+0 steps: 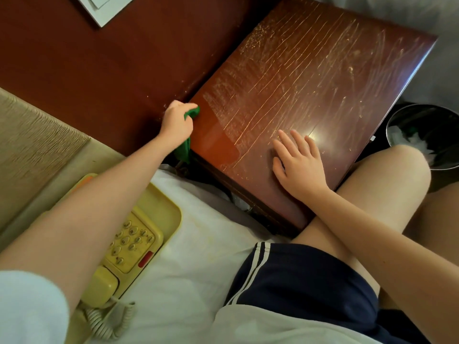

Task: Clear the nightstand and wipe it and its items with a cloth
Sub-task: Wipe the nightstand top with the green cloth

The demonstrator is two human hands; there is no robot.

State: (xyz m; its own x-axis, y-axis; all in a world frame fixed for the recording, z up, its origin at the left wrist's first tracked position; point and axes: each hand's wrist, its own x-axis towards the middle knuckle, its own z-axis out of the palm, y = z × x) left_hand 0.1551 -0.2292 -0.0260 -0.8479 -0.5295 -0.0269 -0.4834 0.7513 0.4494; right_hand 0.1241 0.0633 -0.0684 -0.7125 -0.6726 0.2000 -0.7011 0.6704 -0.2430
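The dark wooden nightstand [323,70] has a scratched, dusty top with nothing standing on it; a clean glossy streak runs along its near left edge. My left hand [176,121] grips a green cloth [192,112] at the top's back left corner, and part of the cloth hangs down the left side. My right hand [296,161] rests flat on the front of the top, fingers straight. A yellow telephone [131,244] lies on the white bed sheet at lower left, partly hidden by my left arm.
A black waste bin [422,135] with white rubbish stands to the right of the nightstand, beside my knee. A dark red wooden panel [99,70] runs behind and left of the nightstand. White papers [104,6] show at the top edge. My legs press against the nightstand front.
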